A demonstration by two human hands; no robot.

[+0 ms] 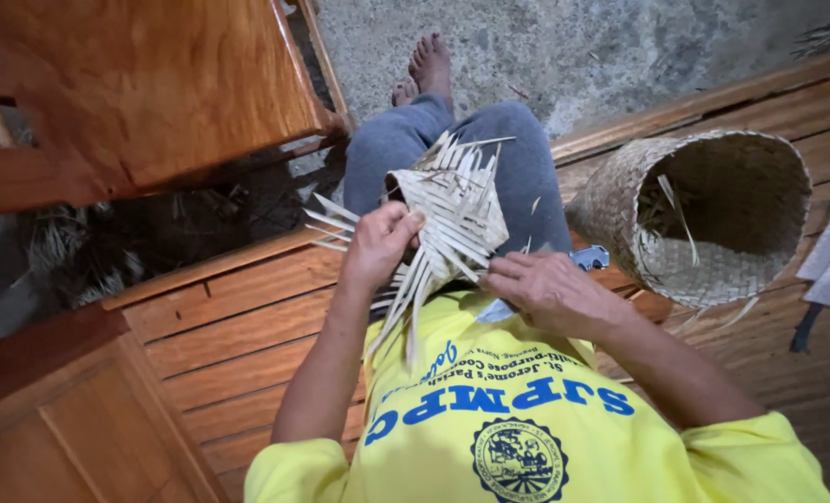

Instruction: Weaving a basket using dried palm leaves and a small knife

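While mid-weave, left hand (380, 244) grasping strips of half-woven piece (452, 219); right hand (547, 291) pinching lower edge; tightening judged due next.

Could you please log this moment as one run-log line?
left hand: grips woven strip piece | right hand: pinches its strips | finished basket: on its side, right | seat: wooden bench

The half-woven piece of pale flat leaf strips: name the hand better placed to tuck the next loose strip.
Probably the right hand: its fingertips pinch strip ends at the half-woven piece, while the left hand grips its edge.
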